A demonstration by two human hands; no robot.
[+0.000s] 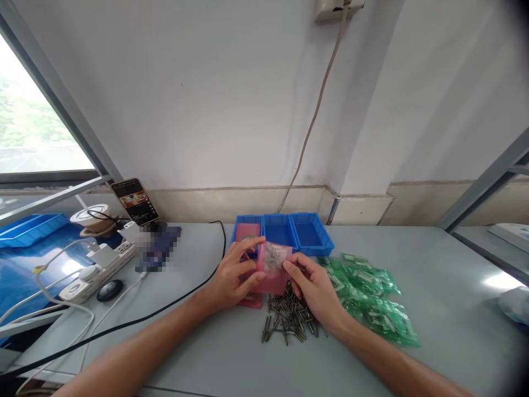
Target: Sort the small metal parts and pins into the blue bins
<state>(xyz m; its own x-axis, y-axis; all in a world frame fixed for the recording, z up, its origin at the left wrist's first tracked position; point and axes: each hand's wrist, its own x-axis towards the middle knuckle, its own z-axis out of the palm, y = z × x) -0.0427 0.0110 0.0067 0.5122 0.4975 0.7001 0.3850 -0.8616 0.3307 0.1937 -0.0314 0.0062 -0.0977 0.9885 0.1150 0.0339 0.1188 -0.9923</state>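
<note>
In the head view, we are holding a small pink translucent plastic bag [271, 280] between our two hands, above the grey table [215, 353] and just in front of the blue plastic bins [312, 234]. The bag is looking flat and roughly square, with greyish contents showing cloudily through its upper part; we are not making out what they are. Our left hand [233, 275] is gripping its left side, forefinger at the top edge and thumb on the face, while our right hand [316, 286] is pinching its right edge between thumb and forefinger. Our fingers are hiding both side edges, and our left hand is partly covering more pink material [250, 301] beneath it. The leftmost bin is holding a pink item [247, 230]. Below the bag, a loose pile of slim metal pieces [293, 317] is lying partly behind our right hand. Green translucent plastic bags [372, 298] are lying to the right. On the left, a black cable [165, 307] is running across the table, and a pixelated patch [159, 248] is obscuring something near the lit phone [134, 199].
</note>
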